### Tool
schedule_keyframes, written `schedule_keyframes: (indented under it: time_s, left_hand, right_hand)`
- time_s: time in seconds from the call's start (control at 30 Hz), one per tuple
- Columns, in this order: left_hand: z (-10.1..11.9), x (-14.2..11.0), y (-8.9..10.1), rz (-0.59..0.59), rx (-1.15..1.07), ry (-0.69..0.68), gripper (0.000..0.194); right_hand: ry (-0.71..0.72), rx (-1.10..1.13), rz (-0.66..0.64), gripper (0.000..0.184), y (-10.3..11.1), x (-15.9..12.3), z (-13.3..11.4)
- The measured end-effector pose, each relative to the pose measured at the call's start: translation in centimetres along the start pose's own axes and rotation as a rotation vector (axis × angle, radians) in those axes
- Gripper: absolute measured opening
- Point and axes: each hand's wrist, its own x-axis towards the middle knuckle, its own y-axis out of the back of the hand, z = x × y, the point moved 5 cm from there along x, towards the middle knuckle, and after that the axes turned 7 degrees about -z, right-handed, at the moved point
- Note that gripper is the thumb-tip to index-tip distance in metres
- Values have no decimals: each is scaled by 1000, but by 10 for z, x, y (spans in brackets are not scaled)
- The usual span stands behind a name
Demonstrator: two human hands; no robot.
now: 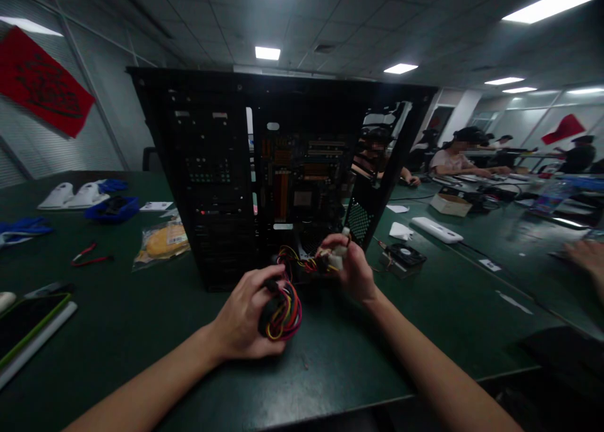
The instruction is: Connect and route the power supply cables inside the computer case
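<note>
Nearest: left hand [245, 312], grip curled around coiled multicoloured cables [289, 315], above green tabletop [325, 382]. Slightly farther: right hand [356, 268], grip narrow on white connectors [336, 259], partly blurred. Yellow-red leads [307, 265] between both, at lower edge of upright, open black computer case [212, 136]. Right of case: small fan [406, 253]. Inside case: motherboard [304, 177]. Beyond: seated co-worker [455, 160].

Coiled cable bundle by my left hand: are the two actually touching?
Touching. The head view shows the left hand curled around the left side of the cable bundle, with digits above and below it.
</note>
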Motion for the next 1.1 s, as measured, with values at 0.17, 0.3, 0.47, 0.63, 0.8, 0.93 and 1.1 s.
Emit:
schedule_keyframes:
  time_s: [0.17,0.3,0.47,0.63,0.8,0.93,1.1]
  left_hand:
    - [-13,-6,23,240,38,50,101]
    - [-13,-7,15,166,9,27,103]
    - [1,1,-8,-74,-58,37,104]
    - [8,6,-20,-154,-100,71,116]
    - [0,0,-23,-179,-202,114,128]
    - [3,-2,-15,-82,-282,66,103]
    - [19,4,3,112,-267,1,53]
  right_hand:
    - [56,-318,-365,63,-12,-8,0]
    - [96,-553,-414,58,-20,-10,0]
    - [227,-568,-414,39,-39,-13,-12]
    - [88,-447,-528,38,-54,-19,-1]
    - [-106,-179,-506,38,-51,-20,12]
    - [-122,-42,-431,41,-44,-16,11]
    - [-162,1,-344,38,-37,-14,9]
